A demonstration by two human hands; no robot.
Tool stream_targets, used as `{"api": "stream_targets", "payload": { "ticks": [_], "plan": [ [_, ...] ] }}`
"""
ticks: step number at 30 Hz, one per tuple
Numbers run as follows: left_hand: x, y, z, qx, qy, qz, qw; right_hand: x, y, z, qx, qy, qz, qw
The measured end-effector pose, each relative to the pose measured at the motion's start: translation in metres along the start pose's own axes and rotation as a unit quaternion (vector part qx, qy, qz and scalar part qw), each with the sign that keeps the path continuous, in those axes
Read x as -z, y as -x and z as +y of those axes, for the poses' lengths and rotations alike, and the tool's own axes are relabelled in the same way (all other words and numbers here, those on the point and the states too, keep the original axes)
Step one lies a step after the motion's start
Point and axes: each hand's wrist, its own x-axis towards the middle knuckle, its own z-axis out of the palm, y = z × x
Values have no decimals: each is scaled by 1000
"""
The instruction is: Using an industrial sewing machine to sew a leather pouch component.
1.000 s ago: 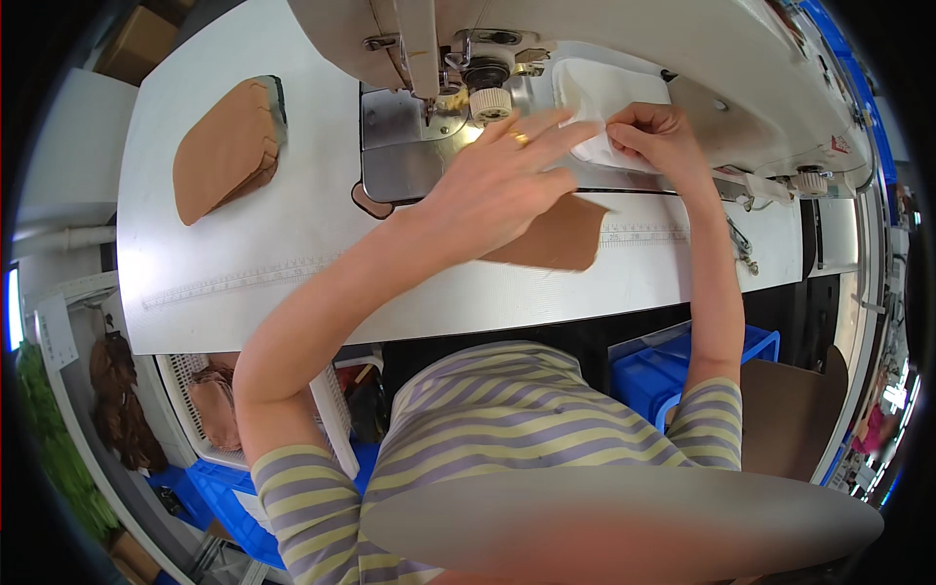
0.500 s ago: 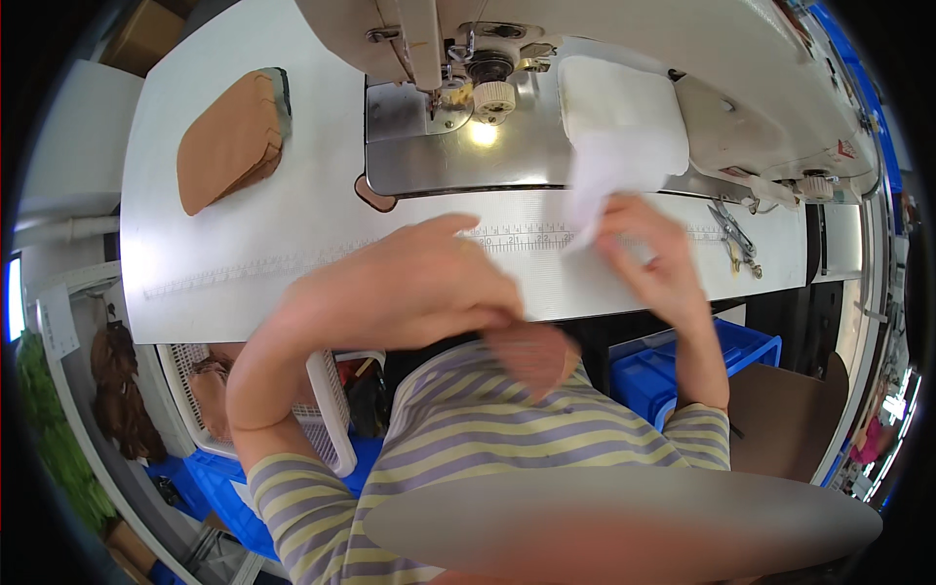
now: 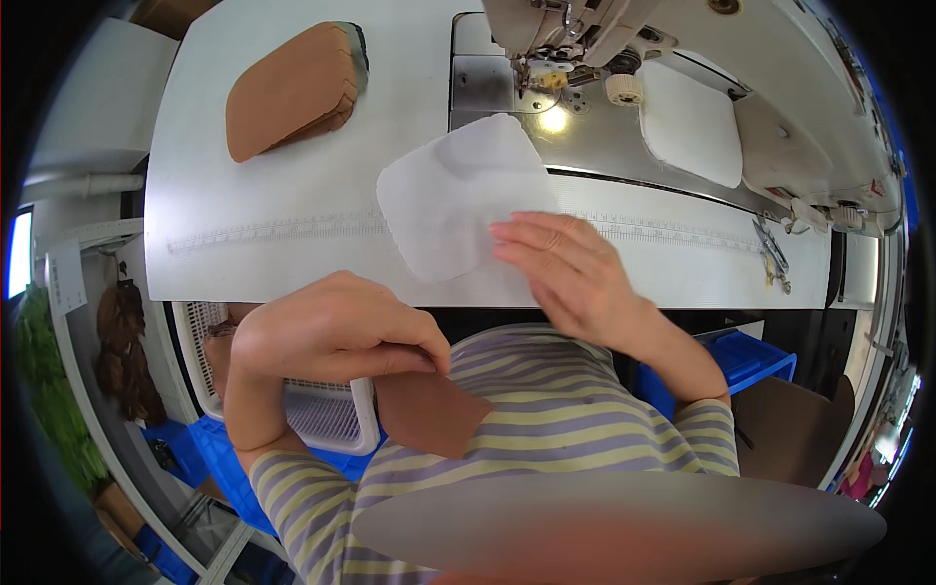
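Head view: white sheet [image 3: 458,200] now lies flat, tilted, right hand [image 3: 570,278] fingers flat on it; left hand [image 3: 336,336] pinches brown piece [image 3: 429,409] at the lap.

Light: bright and even; a small lamp glares on the metal plate [image 3: 561,119] under the machine [image 3: 565,29].
Blur: right hand [image 3: 570,278] slightly smeared.
Edges: worktop [image 3: 253,234] bows; corners black.

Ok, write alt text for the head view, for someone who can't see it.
Seen from above, a person's right hand presses a white fabric piece flat on a white table before a sewing machine. The left hand holds a brown piece near the lap; a brown stack lies far left.
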Motion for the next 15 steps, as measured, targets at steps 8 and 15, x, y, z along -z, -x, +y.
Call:
{"api": "stream_targets", "payload": {
  "ticks": [8, 15],
  "plan": [
    [4, -15, -10, 72, 77, 15, 994, 5, 28, -13, -106, 73, -77, 989],
    [4, -46, -23, 129, 67, 33, 989, 15, 20, -32, -359, -377, -98, 848]
  ]
}}
